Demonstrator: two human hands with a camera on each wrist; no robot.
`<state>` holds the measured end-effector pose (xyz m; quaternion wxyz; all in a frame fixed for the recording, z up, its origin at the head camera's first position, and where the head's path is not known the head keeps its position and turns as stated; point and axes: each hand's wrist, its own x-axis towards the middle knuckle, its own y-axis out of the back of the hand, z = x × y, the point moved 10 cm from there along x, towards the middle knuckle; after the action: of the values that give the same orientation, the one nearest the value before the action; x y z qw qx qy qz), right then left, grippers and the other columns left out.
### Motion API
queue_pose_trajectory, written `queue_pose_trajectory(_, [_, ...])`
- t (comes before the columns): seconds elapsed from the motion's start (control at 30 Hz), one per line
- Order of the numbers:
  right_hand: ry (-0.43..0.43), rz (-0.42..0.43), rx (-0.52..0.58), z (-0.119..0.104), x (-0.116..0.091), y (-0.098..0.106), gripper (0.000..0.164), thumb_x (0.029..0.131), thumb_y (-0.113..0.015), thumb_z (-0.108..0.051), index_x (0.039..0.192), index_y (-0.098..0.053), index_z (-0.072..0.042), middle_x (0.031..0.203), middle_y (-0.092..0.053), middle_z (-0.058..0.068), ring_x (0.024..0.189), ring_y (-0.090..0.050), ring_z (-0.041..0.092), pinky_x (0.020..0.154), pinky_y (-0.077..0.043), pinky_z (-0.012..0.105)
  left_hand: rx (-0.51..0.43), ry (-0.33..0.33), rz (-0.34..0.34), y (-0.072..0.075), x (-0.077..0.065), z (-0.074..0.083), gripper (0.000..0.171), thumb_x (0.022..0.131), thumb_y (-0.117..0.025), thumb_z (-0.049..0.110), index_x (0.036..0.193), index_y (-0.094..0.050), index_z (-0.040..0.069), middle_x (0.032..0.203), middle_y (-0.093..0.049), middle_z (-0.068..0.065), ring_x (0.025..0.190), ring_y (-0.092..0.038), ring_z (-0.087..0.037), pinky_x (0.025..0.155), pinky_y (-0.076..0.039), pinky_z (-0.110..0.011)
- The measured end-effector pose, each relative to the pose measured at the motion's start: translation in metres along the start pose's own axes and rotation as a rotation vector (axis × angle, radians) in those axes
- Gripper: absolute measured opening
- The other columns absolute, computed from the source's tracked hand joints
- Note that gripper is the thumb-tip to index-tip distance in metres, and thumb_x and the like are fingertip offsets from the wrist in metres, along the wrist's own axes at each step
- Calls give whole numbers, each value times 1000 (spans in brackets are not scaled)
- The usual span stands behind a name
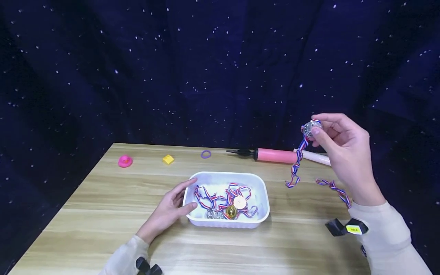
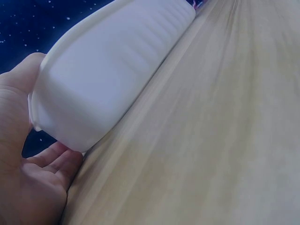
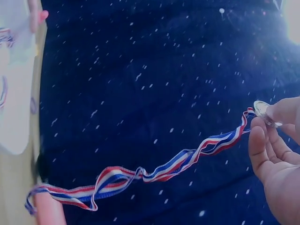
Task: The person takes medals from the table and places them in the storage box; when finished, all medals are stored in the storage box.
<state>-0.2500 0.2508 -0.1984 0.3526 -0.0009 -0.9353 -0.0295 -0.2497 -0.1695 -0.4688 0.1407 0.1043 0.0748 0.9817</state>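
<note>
Up in the air at the right, my right hand [image 1: 347,149] pinches a silver medal [image 1: 312,128] between thumb and fingers. Its twisted red, white and blue ribbon [image 3: 173,166] hangs down from it. My left hand [image 1: 172,208] grips the left end of a white plastic tub [image 1: 262,194], thumb on the near rim and fingers at the far corner. Inside the tub lie a gold medal [image 1: 232,211], a pale shiny medal [image 1: 239,202] and silver ones [image 1: 215,214], with their striped ribbons tangled. The left wrist view shows the tub's outer wall [image 2: 93,79] against that palm.
Along the table's back edge are a pink rubber duck [image 1: 125,161], a yellow block [image 1: 168,159], a purple ring [image 1: 206,154], a pink hand pump [image 1: 275,155] and a white tube [image 1: 316,157]. Another striped ribbon [image 1: 335,187] lies on the table, partly behind my right forearm.
</note>
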Motion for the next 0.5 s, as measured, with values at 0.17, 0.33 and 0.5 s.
queue_pose_trajectory(0.17, [55, -3, 39, -10, 12, -18, 28, 102, -76, 4, 129, -72, 11, 101, -78, 14, 77, -71, 22, 76, -65, 22, -3, -14, 5, -1, 0, -1, 76, 100, -83, 9, 168, -50, 20, 178, -38, -13, 162, -40, -39, 131, -35, -38])
queue_pose_trajectory(0.33, [72, -49, 22, -6, 13, -44, 25, 105, -73, 3, 129, -73, 9, 102, -77, 12, 78, -72, 19, 76, -65, 21, -1, -20, 4, 0, 0, 0, 76, 100, -83, 9, 168, -50, 20, 178, -38, -14, 161, -41, -40, 130, -35, -38])
queue_pose_trajectory(0.5, [58, -97, 3, 2, 12, -66, 23, 106, -72, 1, 129, -74, 5, 102, -77, 13, 78, -71, 20, 75, -65, 22, 4, -13, 2, 0, 0, 0, 76, 100, -83, 11, 168, -50, 21, 178, -38, -13, 162, -40, -39, 131, -35, -40])
